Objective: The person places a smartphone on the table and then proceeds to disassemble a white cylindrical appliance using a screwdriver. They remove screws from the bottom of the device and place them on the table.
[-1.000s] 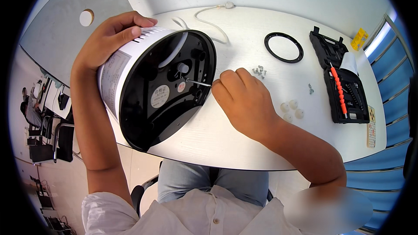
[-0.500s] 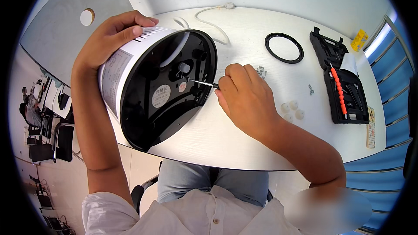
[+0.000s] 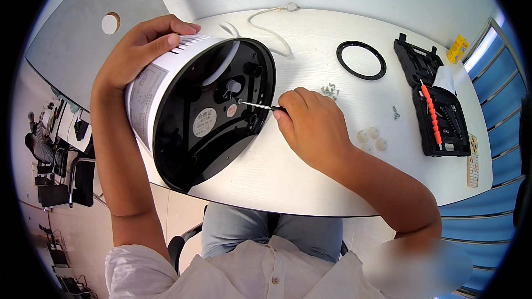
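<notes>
A white appliance with a black base [image 3: 183, 127] is tipped on the table, its underside facing right and toward me. My left hand [image 3: 145, 44] grips its vented white side from above, fingers curled over the slots. In my right hand [image 3: 313, 124] is a screwdriver [image 3: 260, 105], its black handle mostly hidden by my fingers. The metal shaft points left, and its tip meets the base near a small grey round post [image 3: 234, 86]. A grey power cord [image 3: 223, 65] crosses the base. Two round stickers, one white [image 3: 204, 122], one smaller, sit on the black surface.
On the white table [image 3: 310, 182] lie a black ring [image 3: 361, 76], loose screws [image 3: 330, 91], a smaller screw pile [image 3: 395, 113] and several whitish round pads [image 3: 380, 144]. At right is a black tool case [image 3: 443, 127] with an orange flexible shaft [image 3: 430, 113]. The cord's plug [image 3: 291, 6] lies at the back.
My right hand has turned slightly and its fingers have shifted on the screwdriver handle. The screwdriver tip stays at the same spot; my left hand and the appliance hold nearly still.
</notes>
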Demonstrator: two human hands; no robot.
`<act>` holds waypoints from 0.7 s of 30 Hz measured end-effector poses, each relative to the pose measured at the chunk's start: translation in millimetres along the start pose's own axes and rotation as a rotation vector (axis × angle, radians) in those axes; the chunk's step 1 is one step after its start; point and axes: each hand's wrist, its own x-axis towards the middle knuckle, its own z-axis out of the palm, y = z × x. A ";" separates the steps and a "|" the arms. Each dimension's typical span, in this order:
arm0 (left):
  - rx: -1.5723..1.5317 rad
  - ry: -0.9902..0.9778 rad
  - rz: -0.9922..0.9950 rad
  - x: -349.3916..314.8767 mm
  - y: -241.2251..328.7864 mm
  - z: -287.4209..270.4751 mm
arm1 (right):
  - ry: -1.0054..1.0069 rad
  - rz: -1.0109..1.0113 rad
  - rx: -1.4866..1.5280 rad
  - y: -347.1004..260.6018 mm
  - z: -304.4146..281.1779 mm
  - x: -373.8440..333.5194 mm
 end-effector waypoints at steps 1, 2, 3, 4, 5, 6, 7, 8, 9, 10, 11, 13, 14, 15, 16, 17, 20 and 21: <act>-0.006 -0.001 0.005 0.6 0.2 0.2 | -0.004 0.003 -0.001 0.7 1.1 -0.6; -0.011 -0.003 0.010 1.1 0.4 0.3 | -0.009 0.006 -0.001 1.6 1.9 -1.3; -0.015 0.000 0.009 1.7 0.7 0.6 | -0.013 0.010 -0.002 2.2 1.8 -1.5; -0.018 0.004 0.004 0.9 0.6 0.9 | 0.004 -0.009 -0.007 2.5 1.4 -1.0; -0.021 0.008 0.000 0.3 0.3 1.0 | 0.021 -0.028 -0.011 2.9 0.5 -0.1; -0.013 0.010 -0.001 -0.3 -0.5 0.5 | 0.038 -0.047 -0.016 3.0 -0.2 0.7; -0.007 0.011 -0.001 -0.4 -1.5 0.0 | 0.032 -0.063 -0.040 2.7 -1.1 0.9; 0.000 0.013 0.000 -0.7 -2.0 -0.5 | 0.026 -0.079 -0.065 2.3 -1.9 1.1; 0.000 0.013 0.002 -1.1 -2.1 -0.7 | 0.020 -0.094 -0.089 1.8 -2.2 1.2; -0.001 0.011 0.004 -0.6 -2.3 -0.6 | 0.016 -0.088 -0.079 1.7 -2.0 1.1; -0.002 0.009 0.007 -0.1 -2.3 -0.6 | 0.012 -0.081 -0.069 1.6 -1.1 0.9; 0.005 0.010 0.001 0.1 -2.2 -0.5 | -0.008 -0.048 -0.036 1.4 0.4 -0.3; 0.008 0.011 -0.002 -0.2 -2.1 -0.5 | -0.025 -0.021 -0.012 1.2 1.2 -1.3; 0.011 0.012 -0.004 -0.3 -1.9 -0.5 | -0.042 0.006 0.011 1.4 1.9 -1.9; 0.014 0.013 -0.007 -0.7 -1.6 -0.6 | -0.039 -0.001 0.007 2.2 3.1 -2.4; 0.017 0.014 -0.009 -1.0 -1.2 -0.6 | -0.036 -0.008 0.003 3.2 4.1 -3.0; 0.005 0.013 -0.010 -1.0 -0.6 -0.2 | -0.058 0.018 0.026 1.7 2.2 -1.9; 0.001 0.013 -0.015 -1.1 -0.7 0.0 | -0.070 0.034 0.039 1.0 1.4 -1.4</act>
